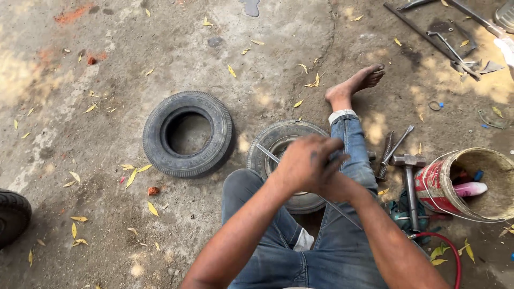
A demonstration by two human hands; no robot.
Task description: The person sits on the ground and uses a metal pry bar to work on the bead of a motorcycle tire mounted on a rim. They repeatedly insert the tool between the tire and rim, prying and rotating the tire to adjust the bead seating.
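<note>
I sit on the ground in blue jeans with a small tyre (278, 140) between my legs. Both hands meet above it. My left hand (302, 160) lies over my right hand (333, 179), and together they grip a long thin metal rod (266, 152) that slants from the tyre's upper left down past my right thigh. My right hand is mostly hidden under the left one. A second small tyre (187, 134) lies flat on the concrete to the left, apart from my hands.
A hammer (409, 179) and a metal lever (397, 144) lie right of my leg. A tipped red bucket (447, 184) holds a pink bottle. A red hose (447, 249) curls at the lower right. Metal bars (444, 37) lie at the top right, another tyre (12, 214) at the left edge.
</note>
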